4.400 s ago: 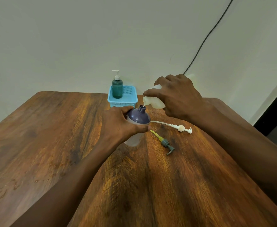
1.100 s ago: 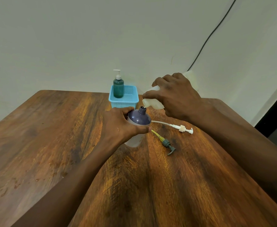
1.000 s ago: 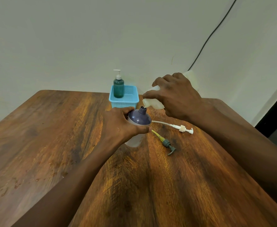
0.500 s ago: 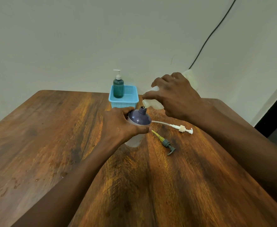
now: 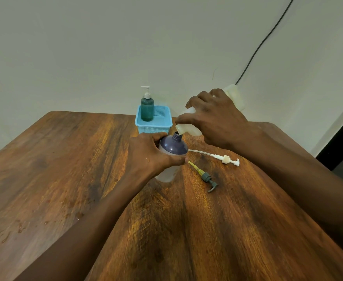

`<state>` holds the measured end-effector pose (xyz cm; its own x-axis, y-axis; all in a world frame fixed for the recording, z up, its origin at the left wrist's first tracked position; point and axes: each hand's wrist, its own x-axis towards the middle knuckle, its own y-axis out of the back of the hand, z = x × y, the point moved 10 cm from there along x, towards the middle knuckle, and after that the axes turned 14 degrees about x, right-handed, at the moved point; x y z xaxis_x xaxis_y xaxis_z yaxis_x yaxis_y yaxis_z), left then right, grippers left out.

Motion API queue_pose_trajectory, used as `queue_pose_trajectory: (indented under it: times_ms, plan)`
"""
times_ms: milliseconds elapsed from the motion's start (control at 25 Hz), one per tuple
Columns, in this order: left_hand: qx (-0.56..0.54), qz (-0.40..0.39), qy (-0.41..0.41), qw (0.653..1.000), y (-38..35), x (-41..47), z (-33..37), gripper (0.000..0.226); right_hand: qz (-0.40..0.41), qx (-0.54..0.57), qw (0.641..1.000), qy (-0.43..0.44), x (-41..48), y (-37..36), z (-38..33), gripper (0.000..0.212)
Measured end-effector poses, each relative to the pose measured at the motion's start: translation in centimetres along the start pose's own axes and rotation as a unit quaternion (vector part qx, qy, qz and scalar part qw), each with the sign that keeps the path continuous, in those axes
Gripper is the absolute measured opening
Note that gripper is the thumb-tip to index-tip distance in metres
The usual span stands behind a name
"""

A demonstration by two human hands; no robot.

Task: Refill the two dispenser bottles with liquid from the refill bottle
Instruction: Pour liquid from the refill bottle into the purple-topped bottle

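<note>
Much of the translucent refill bottle (image 5: 189, 129) is covered by the right hand (image 5: 217, 120), whose fingers are closed over its body; only the neck, a strip of the underside and a pale end behind the knuckles are seen, and its liquid level cannot be made out. It is held tipped, mouth down, at the open neck of the purple-topped dispenser bottle (image 5: 173, 147); whether liquid is flowing cannot be told. The middle of that bottle is wrapped by the left hand (image 5: 152, 157), closed firmly around it, so that only the dark shoulder, the threaded neck and a pale lower part are shown where it stands on the wooden table (image 5: 65, 169). Two dispenser bottles are counted: the one held near the table's middle, and a green dispenser bottle (image 5: 147, 106) with its white pump fitted, standing upright in a light blue basket (image 5: 162, 121) at the far edge, its base hidden by the basket wall. Two loose pumps are laid on the table to the right of the held bottle: a white pump (image 5: 225, 159) and a grey pump (image 5: 207, 178) with a yellowish tube. One black cable (image 5: 264, 41) is seen on the wall, cut off at the top edge.
</note>
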<state>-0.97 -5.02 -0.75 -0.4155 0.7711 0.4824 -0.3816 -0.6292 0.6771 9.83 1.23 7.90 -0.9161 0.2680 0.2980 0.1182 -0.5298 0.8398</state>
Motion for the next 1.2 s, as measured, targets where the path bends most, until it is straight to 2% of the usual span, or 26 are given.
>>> queue_pose_trajectory:
  times_ms: [480,760,1000,1080,1200]
  plan:
    - [0.009,0.008,-0.004,1.000,-0.2,0.3,0.1,0.077,0.000,-0.001,1.000,-0.002,-0.1,0.1,0.2,0.061]
    - [-0.009,0.004,-0.006,1.000,-0.3,0.1,-0.1,0.073,-0.005,0.048,0.998,-0.041,-0.7,-0.9,1.2,0.068]
    - [-0.016,0.007,-0.001,1.000,-0.3,0.1,-0.4,0.067,0.010,0.165,0.981,-0.101,-2.0,-1.8,2.2,0.070]
    - [-0.016,0.010,-0.003,1.000,-0.3,0.1,-0.3,0.067,0.015,0.239,0.961,-0.135,-2.9,-2.3,2.9,0.074]
    - [-0.020,0.006,-0.010,1.000,-0.4,0.1,-0.3,0.068,0.041,0.357,0.914,-0.190,-4.2,-2.9,3.9,0.080]
